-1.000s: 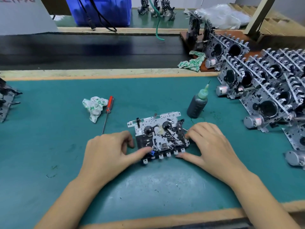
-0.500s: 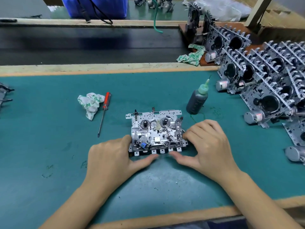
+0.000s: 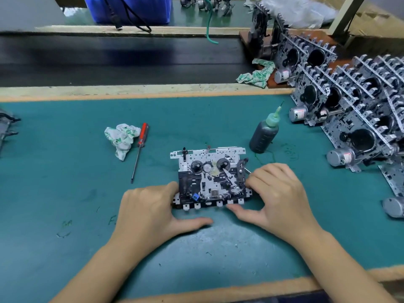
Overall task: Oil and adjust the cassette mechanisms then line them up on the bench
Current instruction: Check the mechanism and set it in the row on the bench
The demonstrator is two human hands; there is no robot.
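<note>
One cassette mechanism [image 3: 209,178], a perforated metal plate with two reels and a row of white keys along its near edge, lies flat on the green mat [image 3: 65,182]. My left hand [image 3: 150,213] holds its left edge with curled fingers, and the thumb lies on the mat just in front of the keys. My right hand [image 3: 277,197] holds the right edge the same way, its thumb pointing left along the front. A dark oil bottle [image 3: 263,134] with a green needle nozzle stands behind and to the right.
A red-handled screwdriver [image 3: 140,147] and a crumpled rag [image 3: 121,137] lie to the left rear. Several mechanisms with motors [image 3: 349,110] stand in rows along the right side. Another rag [image 3: 255,74] lies at the back right. A further mechanism [image 3: 5,127] shows at the left edge.
Both thumbs have come off the front keys and now lie on the mat in front of the mechanism. The mechanism has been squared up between my hands.
</note>
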